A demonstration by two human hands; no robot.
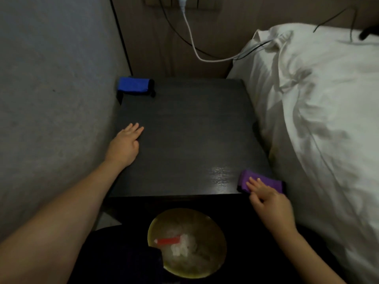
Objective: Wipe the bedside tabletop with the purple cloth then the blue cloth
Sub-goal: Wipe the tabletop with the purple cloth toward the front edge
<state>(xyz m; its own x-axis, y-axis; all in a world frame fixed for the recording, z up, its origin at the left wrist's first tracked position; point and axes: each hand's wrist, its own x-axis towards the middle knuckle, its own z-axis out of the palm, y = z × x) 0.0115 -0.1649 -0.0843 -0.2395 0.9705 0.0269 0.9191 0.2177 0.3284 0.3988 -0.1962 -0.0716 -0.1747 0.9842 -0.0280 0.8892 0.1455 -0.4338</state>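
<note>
- Setting: a dim bedroom corner; a dark bedside tabletop [184,136] stands between a grey wall [51,78] on the left and a bed with a white pillow [317,103] on the right.
- Wall behind: a socket strip [180,2] with a white cable [191,35] running down and across to the pillow, dark cables alongside it.
- Purple cloth [260,181]: folded, lying at the near right corner of the tabletop, close to the bed-side edge. First cloth the task calls for, and placed within easy reach of the nearer hand.
- Right hand [270,201]: fingers straight and extended, fingertips resting on top of the purple cloth; nothing is curled round it, so it is touched, not gripped. Probably about to press it flat for wiping or gather it up.
- Blue cloth [134,86]: folded, at the far left corner against the wall, well apart from both hands. Likely kept out of the way until the second pass.
- Left hand [125,146]: flat, fingers straight, lying on the left edge of the tabletop and holding nothing; appears to be bracing the body or steadying the table.
- Below the near edge: a round bin [186,242] holding pale crumpled waste and one red item.
- Progress, as judged: wiping not yet begun; a glossy patch shows near the purple cloth.
</note>
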